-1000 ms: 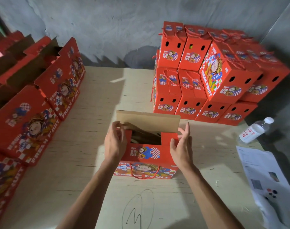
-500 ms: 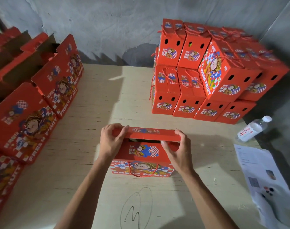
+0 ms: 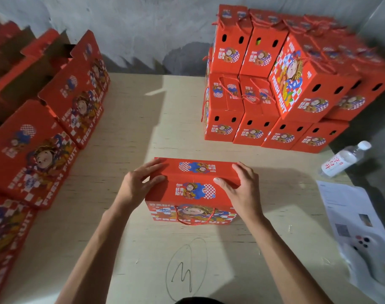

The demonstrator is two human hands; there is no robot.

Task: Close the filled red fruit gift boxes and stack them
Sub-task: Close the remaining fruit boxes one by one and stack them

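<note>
The pale wooden tabletop (image 3: 132, 132) abuts a grey wall (image 3: 143, 29). The red box (image 3: 193, 189) sits at centre, flaps down. The left hand (image 3: 138, 185) and right hand (image 3: 242, 189) press flat, fingers spread, on its top ends.

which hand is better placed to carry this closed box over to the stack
Right, probably. The stack of closed boxes sits far right on the table, and the right hand already presses the box on that side. The left hand would reach across.
</note>
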